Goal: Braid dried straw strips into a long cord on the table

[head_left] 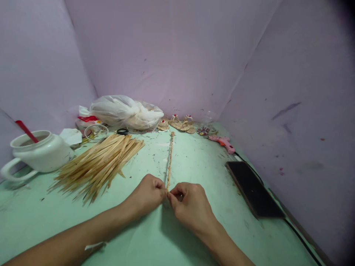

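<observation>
A thin braided straw cord [170, 159] runs straight away from me along the green tabletop. Its near end is pinched between the fingertips of my left hand [151, 192] and my right hand [190, 203], which almost touch each other. Both hands are closed, with thumb and index finger pressed together at the cord. The fingers hide the very tip of the cord. To the left of the cord lies a loose bundle of flat dry straw strips [100, 162].
Left stands a white mug [44, 155] with a red-handled tool. Behind are black-handled scissors [122, 131], a plastic bag [127, 112] and small woven straw pieces [180, 123]. Rightward lie a pink glue gun [223, 143] and a phone [253, 190] with a cable. Purple walls enclose the table.
</observation>
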The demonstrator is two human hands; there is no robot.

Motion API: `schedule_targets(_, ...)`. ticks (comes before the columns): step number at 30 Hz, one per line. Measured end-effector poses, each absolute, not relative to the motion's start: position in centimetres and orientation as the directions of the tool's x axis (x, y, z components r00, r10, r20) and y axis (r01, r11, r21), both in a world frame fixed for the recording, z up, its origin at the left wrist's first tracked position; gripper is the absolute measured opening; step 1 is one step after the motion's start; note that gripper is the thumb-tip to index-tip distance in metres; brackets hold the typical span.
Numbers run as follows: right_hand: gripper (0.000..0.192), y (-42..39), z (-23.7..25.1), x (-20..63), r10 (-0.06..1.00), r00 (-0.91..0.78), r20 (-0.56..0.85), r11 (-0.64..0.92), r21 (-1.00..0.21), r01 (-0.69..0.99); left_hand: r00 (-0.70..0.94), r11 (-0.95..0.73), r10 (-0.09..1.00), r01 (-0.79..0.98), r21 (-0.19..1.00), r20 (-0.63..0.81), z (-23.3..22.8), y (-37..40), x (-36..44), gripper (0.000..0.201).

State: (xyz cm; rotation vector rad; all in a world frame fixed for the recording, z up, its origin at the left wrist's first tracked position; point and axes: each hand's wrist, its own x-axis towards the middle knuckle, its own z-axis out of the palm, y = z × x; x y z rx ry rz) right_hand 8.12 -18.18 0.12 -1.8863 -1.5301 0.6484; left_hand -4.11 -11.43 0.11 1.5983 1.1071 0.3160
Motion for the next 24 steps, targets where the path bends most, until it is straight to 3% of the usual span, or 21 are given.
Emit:
schedule_targets(3,0.019,-18.9,0.3,7.6,0.981,0.181,0.073,-0.093,-0.641,0.761,0.516,0.136,0.767,0.45,0.883,-0.381,0.4,-11.7,-3.9,0.009)
schedule_targets(10,0.017,-19.9,-1.0,6.2,0.958,-0.051,0.282,0.183,-0.464,0.867,0.467,0.398,0.701,0.371,0.839,-0.539,0.9,-12.0,-3.8,0.006)
schedule_targets(13,0.017,-19.9,-1.3,6.2,0.946,-0.114,0.304,0.25,-0.457,0.854,0.504,0.364,0.693,0.371,0.854,-0.515,0.8,-11.8,-4.0,0.006)
schedule_targets(15,0.015,-19.9,-0.8,6.5,0.945,-0.15,0.29,0.286,-0.515,0.808,0.541,0.297,0.705,0.361,0.884,-0.458,0.7,-11.7,-4.2,0.006)
schedule_targets(17,0.014,-19.7,0.0,7.1,0.959,-0.105,0.264,0.257,-0.646,0.719,0.57,0.246,0.715,0.335,0.91,-0.404,0.7,-11.5,-4.4,0.005)
schedule_targets(20,0.022,-18.8,1.2,8.3,0.963,0.223,0.155,0.036,-0.887,0.46,0.592,0.221,0.705,0.34,0.914,-0.39,0.9,-11.5,-4.7,0.004)
schedule_targets(22,0.02,-18.0,1.5,8.7,0.928,0.366,-0.067,-0.134,-0.978,0.159,0.591,0.221,0.692,0.374,0.901,-0.415,1.1,-11.5,-4.8,0.005)
schedule_targets(24,0.018,-17.4,1.1,8.6,0.924,0.241,-0.296,-0.279,-0.955,-0.103,0.59,0.199,0.693,0.396,0.896,-0.415,1.2,-11.5,-4.8,0.006)
